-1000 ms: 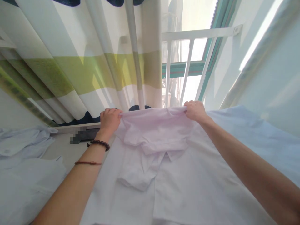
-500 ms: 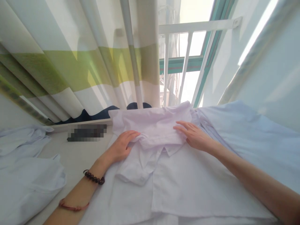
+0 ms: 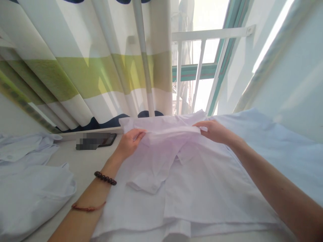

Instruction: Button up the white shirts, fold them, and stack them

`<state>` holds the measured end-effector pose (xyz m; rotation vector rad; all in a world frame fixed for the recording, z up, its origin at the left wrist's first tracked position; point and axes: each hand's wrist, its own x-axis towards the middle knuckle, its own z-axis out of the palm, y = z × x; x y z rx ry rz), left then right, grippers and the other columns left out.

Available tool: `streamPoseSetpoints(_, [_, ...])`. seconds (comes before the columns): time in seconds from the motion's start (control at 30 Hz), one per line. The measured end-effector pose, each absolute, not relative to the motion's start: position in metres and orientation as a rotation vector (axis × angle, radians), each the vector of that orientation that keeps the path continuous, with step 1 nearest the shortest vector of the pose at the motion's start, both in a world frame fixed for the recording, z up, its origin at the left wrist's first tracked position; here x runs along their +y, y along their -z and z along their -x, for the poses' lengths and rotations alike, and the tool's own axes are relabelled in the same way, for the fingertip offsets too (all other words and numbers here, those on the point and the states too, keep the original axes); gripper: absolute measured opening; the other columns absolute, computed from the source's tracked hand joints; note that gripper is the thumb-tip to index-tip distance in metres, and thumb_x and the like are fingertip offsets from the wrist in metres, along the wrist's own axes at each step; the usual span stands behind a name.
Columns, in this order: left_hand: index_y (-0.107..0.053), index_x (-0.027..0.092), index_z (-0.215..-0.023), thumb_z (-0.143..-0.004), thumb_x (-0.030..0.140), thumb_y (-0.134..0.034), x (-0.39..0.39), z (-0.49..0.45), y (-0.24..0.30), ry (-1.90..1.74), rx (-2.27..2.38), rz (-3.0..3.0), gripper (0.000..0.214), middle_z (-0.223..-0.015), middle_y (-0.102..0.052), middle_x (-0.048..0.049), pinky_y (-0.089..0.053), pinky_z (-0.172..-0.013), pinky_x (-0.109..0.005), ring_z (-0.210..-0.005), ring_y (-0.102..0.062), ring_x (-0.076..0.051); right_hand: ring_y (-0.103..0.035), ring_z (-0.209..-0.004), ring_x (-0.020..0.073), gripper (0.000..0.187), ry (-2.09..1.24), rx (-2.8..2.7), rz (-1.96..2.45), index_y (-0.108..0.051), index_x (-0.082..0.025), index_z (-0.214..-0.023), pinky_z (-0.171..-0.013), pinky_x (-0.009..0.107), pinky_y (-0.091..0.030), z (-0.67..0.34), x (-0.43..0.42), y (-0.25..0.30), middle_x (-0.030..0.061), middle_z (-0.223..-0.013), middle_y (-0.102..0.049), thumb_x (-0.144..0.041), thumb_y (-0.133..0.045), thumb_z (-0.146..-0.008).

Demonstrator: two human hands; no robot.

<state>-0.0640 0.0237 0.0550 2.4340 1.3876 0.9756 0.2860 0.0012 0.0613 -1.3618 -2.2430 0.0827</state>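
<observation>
A white shirt lies spread on the pale surface in front of me, its collar points and one sleeve cuff showing near the middle. My left hand pinches the upper fabric on the left side between thumb and fingers. On the right, my right hand grips the same fold at its other end. Between the two hands the fabric is drawn into a slightly raised, fairly straight fold. Dark beads and a thin reddish cord circle my left wrist and forearm.
Another white garment lies crumpled at the left. A dark flat phone-like object, partly blurred out, rests near the back edge. More pale cloth spreads at the right. Behind stand a striped curtain and a white railing before a window.
Both hands have gone from resting on the cloth with fingers extended to pinching it. They have drawn slightly farther away, and the fabric between them is now lifted and pulled straighter.
</observation>
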Motion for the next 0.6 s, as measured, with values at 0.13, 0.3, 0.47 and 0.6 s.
streamPoseSetpoints(0.13, [-0.069, 0.020, -0.100, -0.087, 0.043, -0.051, 0.026, 0.063, -0.085, -1.127, 1.482, -2.272, 0.032, -0.101, -0.072, -0.0028, -0.048, -0.087, -0.028, -0.099, -0.063, -0.022, -0.063, -0.076, 0.0178, 0.022, -0.211, -2.200, 1.339, -0.070, -0.022, -0.093, -0.064, 0.025, -0.045, -0.282, 0.002, -0.098, 0.0021, -0.089, -0.072, -0.026, -0.051, -0.083])
streamPoseSetpoints(0.3, [-0.066, 0.021, -0.100, -0.089, 0.041, -0.047, 0.023, 0.064, -0.090, -1.128, 1.529, -2.343, 0.030, -0.098, -0.070, -0.0029, -0.048, -0.084, -0.028, -0.094, -0.063, -0.021, -0.061, -0.077, 0.0175, 0.021, -0.354, -2.205, 1.293, -0.068, -0.019, -0.086, -0.062, 0.024, -0.043, -0.277, -0.007, -0.105, 0.0038, -0.085, -0.070, -0.031, -0.051, -0.084])
streamPoseSetpoints(0.47, [-0.068, 0.018, -0.091, -0.088, 0.035, -0.048, 0.016, 0.063, -0.084, -0.929, 1.363, -2.730, 0.026, -0.094, -0.061, -0.0061, -0.046, -0.089, -0.034, -0.092, -0.058, -0.021, -0.062, -0.078, 0.0186, 0.021, -0.442, -2.204, 1.357, -0.068, -0.018, -0.083, -0.065, 0.027, -0.045, -0.283, -0.006, -0.080, 0.0047, -0.084, -0.070, -0.028, -0.050, -0.082])
streamPoseSetpoints(0.6, [-0.063, 0.021, -0.110, -0.084, 0.035, -0.052, 0.006, 0.064, -0.084, -0.615, 1.309, -2.791, 0.031, -0.106, -0.057, -0.0076, -0.042, -0.096, -0.043, -0.102, -0.055, -0.024, -0.062, -0.080, 0.0197, 0.019, -0.311, -2.206, 1.345, -0.068, -0.019, -0.085, -0.070, 0.029, -0.045, -0.275, -0.002, -0.072, 0.0049, -0.087, -0.070, -0.024, -0.050, -0.080])
